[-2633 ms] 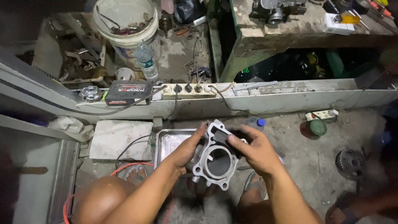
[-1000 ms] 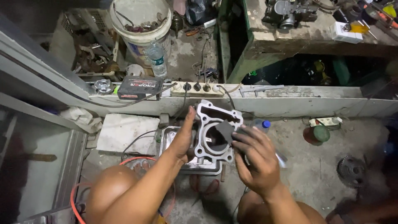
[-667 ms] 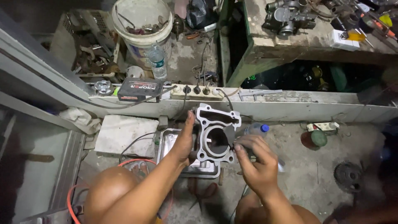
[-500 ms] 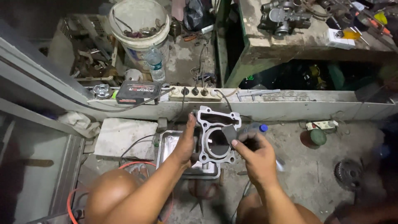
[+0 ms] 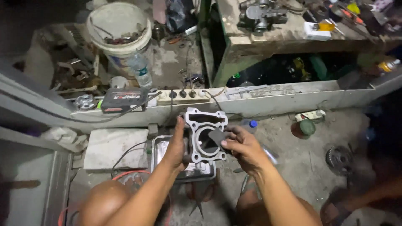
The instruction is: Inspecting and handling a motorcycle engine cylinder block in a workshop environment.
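Note:
My left hand (image 5: 176, 147) grips the left side of a silver metal engine cylinder block (image 5: 205, 134), holding it upright in front of me with its round bore facing me. Beside it, my right hand (image 5: 245, 148) pinches a small dark square of abrasive paper (image 5: 217, 136) and presses it against the right inner edge of the bore. Under the block a shiny metal tray (image 5: 161, 146) rests on the concrete floor. My bare knees show at the bottom of the view.
A power strip (image 5: 184, 95) and a dark box (image 5: 123, 99) lie on the grey beam ahead. Behind stand a white bucket (image 5: 119, 31), a plastic bottle (image 5: 140, 71) and a green workbench (image 5: 272, 39) with engine parts. A gear (image 5: 339, 158) and green-lidded jar (image 5: 303, 127) sit right.
The block was lifted from low over the tray up to an upright position. My right hand shifted from covering the bore to its right edge, working the dark paper there.

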